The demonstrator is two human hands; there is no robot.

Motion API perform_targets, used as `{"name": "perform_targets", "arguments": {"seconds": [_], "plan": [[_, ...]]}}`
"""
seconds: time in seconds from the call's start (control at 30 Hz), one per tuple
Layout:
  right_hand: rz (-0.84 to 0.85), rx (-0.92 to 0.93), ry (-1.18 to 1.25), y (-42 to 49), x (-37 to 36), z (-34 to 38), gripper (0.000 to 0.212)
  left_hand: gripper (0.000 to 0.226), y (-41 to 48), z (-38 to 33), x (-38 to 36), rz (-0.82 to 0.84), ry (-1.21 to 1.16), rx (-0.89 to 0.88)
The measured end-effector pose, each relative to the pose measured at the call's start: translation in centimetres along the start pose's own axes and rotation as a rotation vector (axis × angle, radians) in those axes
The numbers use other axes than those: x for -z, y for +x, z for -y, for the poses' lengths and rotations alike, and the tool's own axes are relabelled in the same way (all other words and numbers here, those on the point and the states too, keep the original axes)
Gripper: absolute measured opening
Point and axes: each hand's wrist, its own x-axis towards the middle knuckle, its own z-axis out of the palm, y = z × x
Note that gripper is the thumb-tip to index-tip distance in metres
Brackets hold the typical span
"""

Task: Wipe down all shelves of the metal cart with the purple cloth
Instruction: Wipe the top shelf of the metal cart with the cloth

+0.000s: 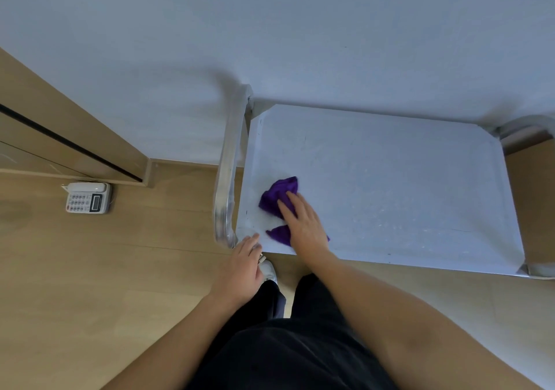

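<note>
Left hand (243, 266): grip spread, fingertips laid on the near-left corner of the flat silver metal cart shelf (390, 179). Right hand (303, 224): grip spread flat, nothing pinched. One crumpled purple cloth (277, 197) is pressed under it by the shelf's left edge. One shelf seen. One tubular steel handle (226, 173) at left. One white desk phone (88, 198) is seen on the floor beyond.

Soft even daylight, wide-angle edge warping
</note>
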Motion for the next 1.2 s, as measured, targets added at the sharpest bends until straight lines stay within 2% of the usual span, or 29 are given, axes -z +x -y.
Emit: {"name": "perform_targets", "arguments": {"seconds": [0.13,0.2,0.27,0.37,0.5,0.57,0.67,0.73,0.8,0.93,1.0,1.1,1.2], "plan": [[-0.053,-0.313,-0.058,1.2,0.8,-2.9,0.078,0.047,-0.1,0.0,-0.5,-0.009,0.008,0.015],[-0.075,-0.377,-0.063,1.6,0.3,-1.4,0.079,0.048,-0.2,-0.2,-0.8,-0.012,0.003,0.026],[-0.047,-0.271,-0.066,1.4,-0.8,0.9,0.080,0.048,-0.2,-0.2,-1.0,-0.012,-0.005,0.036],[0.051,-0.015,-0.048,0.3,-1.4,2.6,0.080,0.050,0.0,-0.3,-0.9,-0.015,0.003,0.032],[-0.002,0.145,-0.025,0.5,0.2,-1.3,0.062,0.044,0.0,-0.1,-0.9,-0.029,0.001,0.019],[-0.031,0.011,-0.020,0.6,1.1,-3.8,0.058,0.044,0.0,0.0,-1.0,-0.039,-0.003,0.021],[-0.075,-0.315,-0.020,1.0,1.3,-4.1,0.071,0.043,0.0,-0.1,-1.3,-0.057,-0.002,0.026],[-0.083,-0.350,-0.043,1.1,0.6,-2.0,0.074,0.042,0.0,-0.2,-1.5,-0.057,-0.003,0.037],[-0.035,-0.192,-0.030,0.9,-0.3,0.5,0.072,0.045,0.1,-0.4,-1.6,-0.048,0.003,0.044],[0.122,0.306,-0.030,-0.5,-1.4,2.6,0.062,0.052,0.0,-0.3,-1.1,-0.047,0.007,0.030],[0.095,0.343,-0.021,-0.2,-0.7,1.5,0.062,0.050,-0.1,-0.1,-0.8,-0.035,0.004,0.017],[-0.007,0.132,0.026,0.6,0.6,-1.4,0.054,0.047,-0.2,0.2,-0.5,-0.015,0.001,0.009],[-0.030,-0.178,0.007,1.5,1.0,-3.0,0.066,0.047,-0.3,0.3,-0.5,-0.015,0.018,0.009]]}}
